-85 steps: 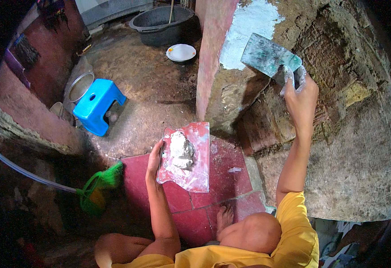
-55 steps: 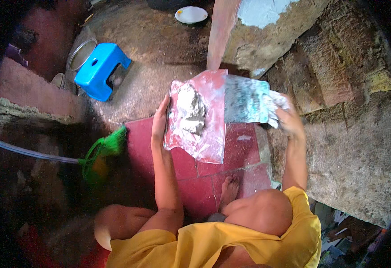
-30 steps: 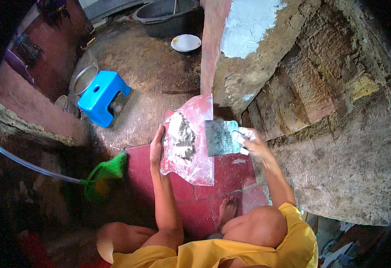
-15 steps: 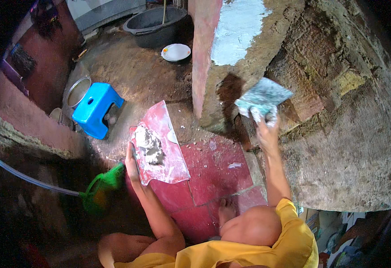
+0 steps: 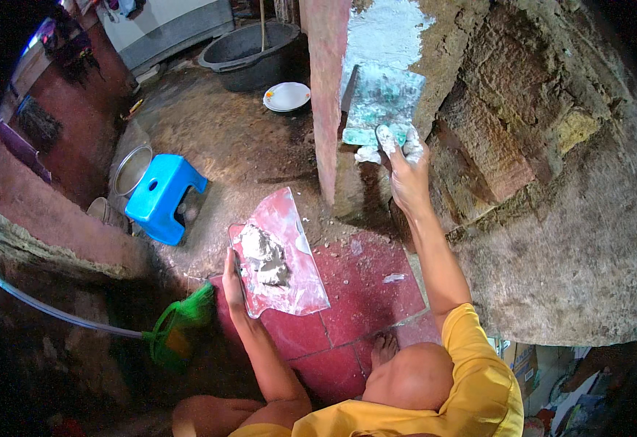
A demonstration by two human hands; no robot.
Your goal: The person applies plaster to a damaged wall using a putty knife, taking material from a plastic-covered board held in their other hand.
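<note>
My left hand (image 5: 232, 280) grips the left edge of a reddish, white-smeared board (image 5: 304, 284), which bears a mound of white putty (image 5: 262, 253). My right hand (image 5: 400, 156) is closed on a wide, stained greenish scraper (image 5: 382, 98), held over the lower part of a white patch (image 5: 384, 33) on the upright masonry beside a pink-painted edge (image 5: 323, 146). White putty coats my right fingers, and a lump of it shows just below the scraper's left corner.
A blue stool (image 5: 159, 191) and metal pan (image 5: 130, 170) stand at left, near a green brush (image 5: 194, 306) with a pale hose (image 5: 63, 309) beside it. Behind are a dark tub (image 5: 249, 65) and white plates (image 5: 286, 95). Rough masonry (image 5: 551, 247) fills the right; red tiles (image 5: 340, 364) lie below.
From half a second ago, my right hand has raised the scraper up and left onto the white patch. Earlier it was beside the board, which my left hand has since lowered and moved left.
</note>
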